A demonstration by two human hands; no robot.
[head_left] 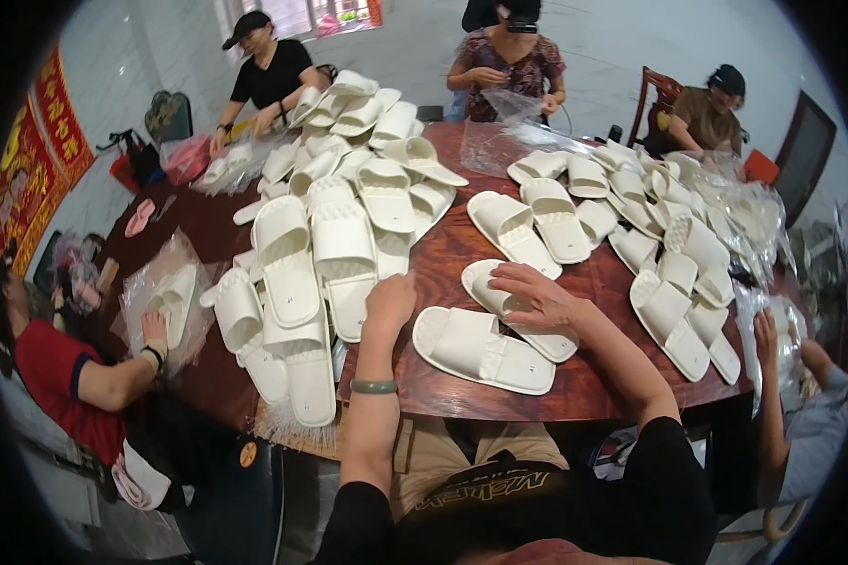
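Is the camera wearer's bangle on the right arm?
No, the greenish bangle is on the same arm as the left hand, while the right hand, over a white slipper, has a bare wrist.

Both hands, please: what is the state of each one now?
Left hand: curled at the slipper pile; grip cannot be told.
Right hand: open, over a white slipper.

The bare right hand (535,294) hid part of a cream-white open-toed slipper (487,293); small dark sole marks (531,368) were too tiny to read.
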